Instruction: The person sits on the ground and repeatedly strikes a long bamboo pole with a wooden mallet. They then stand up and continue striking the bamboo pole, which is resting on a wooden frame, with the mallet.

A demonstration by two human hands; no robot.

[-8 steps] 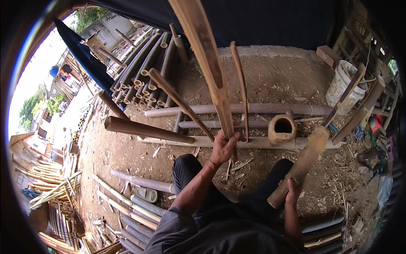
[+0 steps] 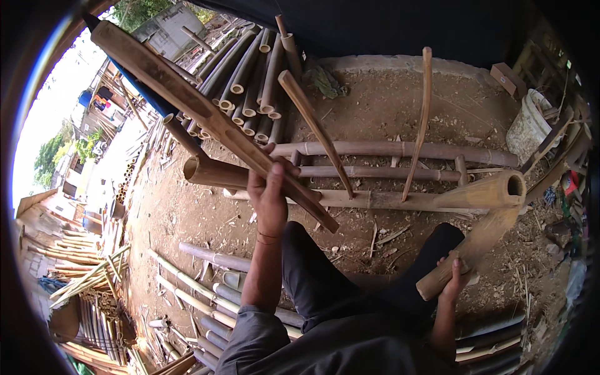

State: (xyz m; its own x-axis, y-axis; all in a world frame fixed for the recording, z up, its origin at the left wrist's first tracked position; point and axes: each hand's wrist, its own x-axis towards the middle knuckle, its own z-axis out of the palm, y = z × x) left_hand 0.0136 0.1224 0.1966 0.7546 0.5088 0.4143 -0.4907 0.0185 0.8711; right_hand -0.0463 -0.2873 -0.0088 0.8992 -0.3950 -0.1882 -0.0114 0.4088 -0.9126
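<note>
My left hand (image 2: 270,194) grips a long split bamboo slat (image 2: 206,119) that slants from the upper left down to just right of the hand. My right hand (image 2: 451,278) holds the lower end of a thick wooden club (image 2: 470,250) beside my right knee. In front of me a frame of horizontal bamboo poles (image 2: 400,151) lies on the dirt. A thin bamboo strip (image 2: 417,125) and a bamboo stick (image 2: 315,131) lean upright against it. A short hollow bamboo piece (image 2: 494,190) rests at its right end.
A stack of bamboo poles (image 2: 250,69) lies at the back left, with more poles (image 2: 206,294) on the ground by my left leg. A white bucket (image 2: 528,128) stands at the right. Bamboo chips litter the dirt floor. Buildings and bundled slats fill the left edge.
My left hand has swung the slat from nearly upright to slanting left. The view has turned, so the frame and the hollow piece sit further right.
</note>
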